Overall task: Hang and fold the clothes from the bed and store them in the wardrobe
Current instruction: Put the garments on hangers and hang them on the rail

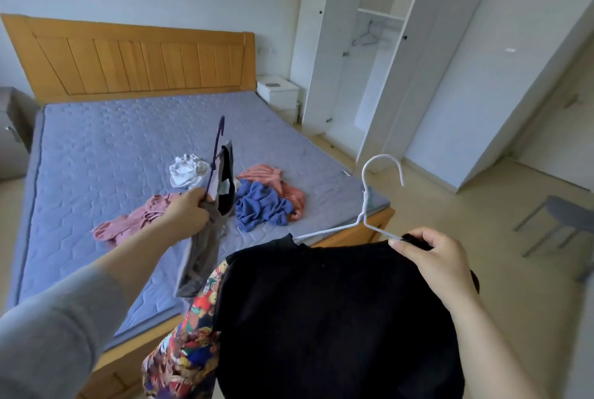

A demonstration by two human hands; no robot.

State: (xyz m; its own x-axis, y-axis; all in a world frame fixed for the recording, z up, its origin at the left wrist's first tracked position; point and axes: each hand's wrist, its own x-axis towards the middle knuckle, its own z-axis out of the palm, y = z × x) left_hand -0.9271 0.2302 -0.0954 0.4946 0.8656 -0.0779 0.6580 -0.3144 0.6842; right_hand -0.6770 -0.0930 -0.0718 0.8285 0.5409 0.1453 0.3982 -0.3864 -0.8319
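— Right grip [434, 257], near and to the right, is clamped on the shoulder of the black top [337, 318], pinching the cloth and one end of the white hanger [364, 205] together.
— So the top is on its hanger?
— It looks so. The hanger's arms run into the collar and its hook stands clear, just beyond the fingers. The top hangs below and left of that grip, with a bright patterned sleeve at its near left edge.
— And the other side?
— Left grip [186, 212], a little farther and to the left, is closed round a grey garment [202, 254] and the purple hanger [216, 148] that seems to carry it. The hook points up above the knuckles and the cloth trails below them.
— Which step, then?
— I judge two pieces are hung and ready to carry. The next move calls for turning right to the wardrobe [324, 61], far right with its doors open, and setting each hook over the rail where a dark hanger [364, 37] hangs.
— What remains?
— On the bed [96, 141], beyond both grips, lie a pink piece [135, 218], a blue piece [260, 205], a coral piece [273, 173] and a white piece [188, 170], all crumpled.
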